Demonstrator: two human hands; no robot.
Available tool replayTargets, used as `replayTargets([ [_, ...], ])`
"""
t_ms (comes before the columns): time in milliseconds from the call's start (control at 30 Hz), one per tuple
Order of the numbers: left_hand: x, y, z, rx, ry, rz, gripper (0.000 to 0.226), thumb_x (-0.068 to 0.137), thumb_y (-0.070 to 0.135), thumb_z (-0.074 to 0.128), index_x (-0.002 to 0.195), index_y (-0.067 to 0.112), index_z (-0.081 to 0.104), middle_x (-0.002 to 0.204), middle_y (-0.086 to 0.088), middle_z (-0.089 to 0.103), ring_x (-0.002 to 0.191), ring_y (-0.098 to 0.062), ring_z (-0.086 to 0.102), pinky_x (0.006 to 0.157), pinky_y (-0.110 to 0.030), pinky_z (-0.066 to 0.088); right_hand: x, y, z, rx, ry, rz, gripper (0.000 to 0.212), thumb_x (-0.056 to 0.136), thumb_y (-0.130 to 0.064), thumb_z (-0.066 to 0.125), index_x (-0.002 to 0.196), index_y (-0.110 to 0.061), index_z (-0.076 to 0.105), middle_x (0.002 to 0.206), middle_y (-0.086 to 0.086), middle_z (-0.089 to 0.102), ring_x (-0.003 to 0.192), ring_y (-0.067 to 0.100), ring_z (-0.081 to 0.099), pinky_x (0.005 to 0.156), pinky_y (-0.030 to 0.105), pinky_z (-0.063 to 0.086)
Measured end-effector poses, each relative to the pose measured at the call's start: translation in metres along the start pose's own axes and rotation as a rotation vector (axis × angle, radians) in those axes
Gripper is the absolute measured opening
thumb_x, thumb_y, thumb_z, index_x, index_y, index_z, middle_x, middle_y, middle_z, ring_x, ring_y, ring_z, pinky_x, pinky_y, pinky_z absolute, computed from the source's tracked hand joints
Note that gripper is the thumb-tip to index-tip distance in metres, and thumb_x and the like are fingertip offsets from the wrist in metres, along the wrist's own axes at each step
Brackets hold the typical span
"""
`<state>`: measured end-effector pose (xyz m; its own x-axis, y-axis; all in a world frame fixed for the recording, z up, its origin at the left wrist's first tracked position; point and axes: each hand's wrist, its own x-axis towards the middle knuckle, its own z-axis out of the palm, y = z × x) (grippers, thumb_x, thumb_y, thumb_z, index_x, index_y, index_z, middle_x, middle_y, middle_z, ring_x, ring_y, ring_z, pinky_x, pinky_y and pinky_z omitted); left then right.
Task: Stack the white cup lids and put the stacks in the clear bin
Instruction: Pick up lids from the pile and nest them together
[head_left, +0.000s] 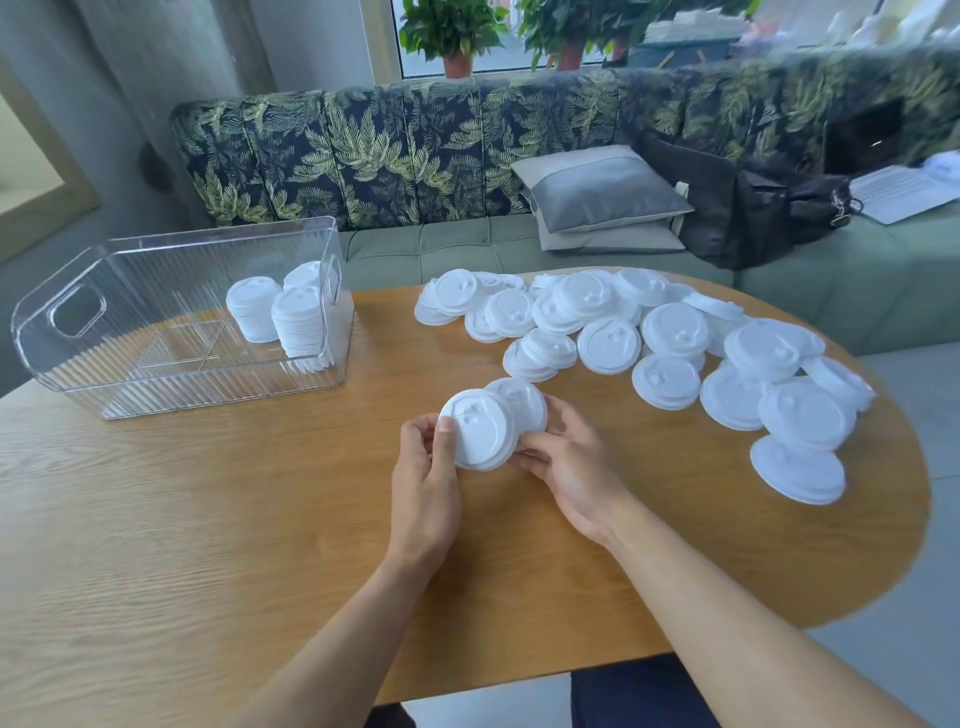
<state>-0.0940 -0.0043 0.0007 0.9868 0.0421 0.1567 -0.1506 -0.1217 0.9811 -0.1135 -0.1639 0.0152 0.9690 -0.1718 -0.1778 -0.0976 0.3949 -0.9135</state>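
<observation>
Left hand (423, 467), right hand (566, 462) — both grip lids (480, 436).

Loose white lids (675, 330) lie heaped; three lid stacks (298, 325) stand inside the clear bin (171, 387).

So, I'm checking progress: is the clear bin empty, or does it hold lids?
Partly filled. The clear bin holds three lid stacks standing at its right end; the rest of its floor is bare.

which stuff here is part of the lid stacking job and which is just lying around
Job: held lids, left hand, right hand, loose lids on the table, stacks, clear bin.
Lying about: grey cushions, black bag, papers, potted plants.
</observation>
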Motion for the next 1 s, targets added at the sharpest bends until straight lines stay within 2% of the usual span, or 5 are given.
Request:
replayTargets([
  [333,-0.005,0.001,0.001,0.087,-0.014,0.045,0.023,0.107,0.051,0.044,0.106,0.033,0.057,0.103,0.029,0.067,0.095,0.005,0.062,0.076,-0.007,0.042,0.001,0.0,0.004,-0.049,-0.022,0.021,0.036,0.099,-0.002,0.041,0.122,-0.009,0.069,0.112,0.018,0.077,0.096,0.027,0.075,0.074,0.032,0.06],
  [567,-0.005,0.006,0.001,0.127,-0.007,0.048,0.032,0.099,0.066,0.042,0.107,0.038,0.055,0.104,0.033,0.066,0.095,0.006,0.064,0.075,-0.009,0.045,-0.001,0.001,0.009,-0.098,-0.049,0.008,0.042,0.11,-0.031,0.038,0.124,-0.009,0.071,0.115,0.013,0.078,0.109,0.033,0.073,0.088,0.045,0.06],
  [700,-0.006,0.006,0.0,0.126,-0.014,0.064,0.022,0.103,0.059,0.047,0.108,0.04,0.056,0.103,0.032,0.066,0.093,0.005,0.065,0.074,-0.008,0.045,-0.004,0.001,0.013,-0.163,-0.032,-0.036,0.038,0.101,-0.044,0.059,0.12,-0.014,0.074,0.115,0.014,0.077,0.108,0.032,0.073,0.086,0.043,0.061],
  [867,-0.005,0.007,-0.002,0.034,-0.038,0.033,0.012,0.105,0.044,0.056,0.111,0.037,0.063,0.1,0.025,0.073,0.088,0.003,0.068,0.073,-0.008,0.048,-0.007,0.001,0.015,-0.159,-0.037,-0.064,0.03,0.095,-0.038,0.071,0.115,-0.015,0.076,0.11,0.014,0.077,0.101,0.026,0.074,0.086,0.04,0.062],
  [1000,-0.001,0.007,-0.004,-0.06,-0.071,-0.017,0.03,0.104,0.044,0.058,0.109,0.021,0.075,0.096,0.006,0.079,0.086,-0.006,0.07,0.072,-0.016,0.052,-0.01,-0.001,0.015,-0.169,-0.059,-0.065,0.025,0.095,-0.037,0.071,0.111,-0.02,0.079,0.106,0.007,0.08,0.095,0.017,0.075,0.081,0.031,0.059],
])
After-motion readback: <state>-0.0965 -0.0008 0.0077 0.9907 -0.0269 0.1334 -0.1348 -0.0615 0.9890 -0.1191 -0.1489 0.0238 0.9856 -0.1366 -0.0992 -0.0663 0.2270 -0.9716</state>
